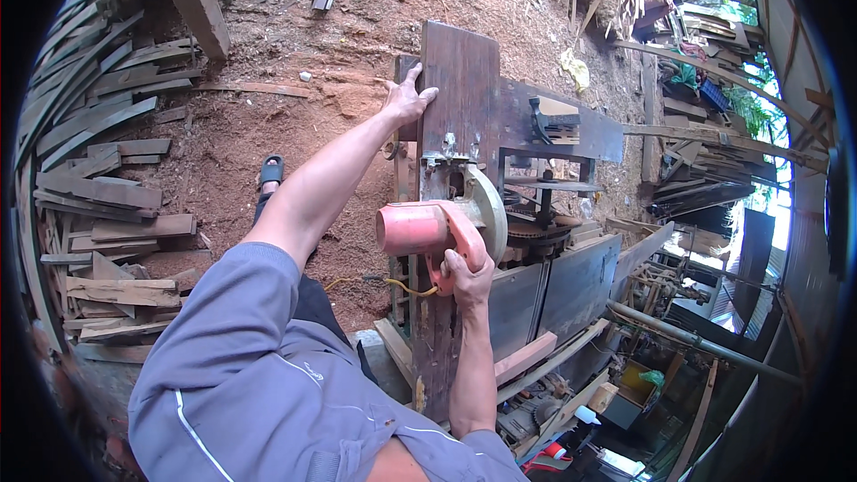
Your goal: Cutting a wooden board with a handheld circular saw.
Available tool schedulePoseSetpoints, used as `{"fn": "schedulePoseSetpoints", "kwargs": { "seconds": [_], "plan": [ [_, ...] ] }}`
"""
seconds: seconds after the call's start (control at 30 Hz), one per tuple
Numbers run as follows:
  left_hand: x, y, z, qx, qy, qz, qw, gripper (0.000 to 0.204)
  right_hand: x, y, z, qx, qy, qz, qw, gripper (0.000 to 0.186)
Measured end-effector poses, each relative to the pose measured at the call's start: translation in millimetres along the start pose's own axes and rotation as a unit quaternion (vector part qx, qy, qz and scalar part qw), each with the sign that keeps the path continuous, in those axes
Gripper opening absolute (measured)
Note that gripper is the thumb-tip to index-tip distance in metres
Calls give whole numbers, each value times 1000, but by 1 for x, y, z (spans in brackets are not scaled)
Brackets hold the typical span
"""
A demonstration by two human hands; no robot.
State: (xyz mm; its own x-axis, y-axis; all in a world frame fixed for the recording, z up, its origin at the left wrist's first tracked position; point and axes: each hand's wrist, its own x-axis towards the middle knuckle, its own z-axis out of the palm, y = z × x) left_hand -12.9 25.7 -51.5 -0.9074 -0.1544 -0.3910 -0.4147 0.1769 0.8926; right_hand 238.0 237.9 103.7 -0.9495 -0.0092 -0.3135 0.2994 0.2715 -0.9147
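We find the right hand (470,282) grasping the circular saw (436,225). The left hand (408,102), fingers spread, touches the plank (460,85) near its far left corner.

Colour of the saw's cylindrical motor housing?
The motor housing is faded pinkish red; it shows best in the head view.

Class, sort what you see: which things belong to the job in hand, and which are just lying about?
In the job:
Red circular saw, held in the right grip
Dark board, beneath the saw, left grip at its edge
Yellow cord, at the saw's handle

Lying about:
Stacked planks, at left
Yellowish scrap, on the ground
White bottle, lower right
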Motion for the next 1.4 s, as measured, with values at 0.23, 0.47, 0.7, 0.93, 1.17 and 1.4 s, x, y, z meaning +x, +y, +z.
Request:
{"fn": "schedulePoseSetpoints", "kwargs": {
  "seconds": [0.23,0.47,0.7,0.93,1.17,1.4],
  "plan": [
    [4,-2,1,7,2,-8,1000,85,8,-4,1,1,-3,-12,1000,35],
    [3,-3,5,8,1,3,1000,86,9,-5,0,-5,-5,-7,1000,30],
    [1,-2,-1,8,-26,-8,1000,86,11,-7,6,5,3,-11,1000,22],
    [-5,3,-1,12,-10,-21,1000,85,13,-6,6,5,3,-17,1000,19],
    [2,-1,1,12,-7,-9,1000,84,10,-3,4,2,2,-10,1000,18],
    [-2,4,-1,11,-2,-14,1000,84,8,-6,6,-1,1,-13,1000,20]
  ]
}}
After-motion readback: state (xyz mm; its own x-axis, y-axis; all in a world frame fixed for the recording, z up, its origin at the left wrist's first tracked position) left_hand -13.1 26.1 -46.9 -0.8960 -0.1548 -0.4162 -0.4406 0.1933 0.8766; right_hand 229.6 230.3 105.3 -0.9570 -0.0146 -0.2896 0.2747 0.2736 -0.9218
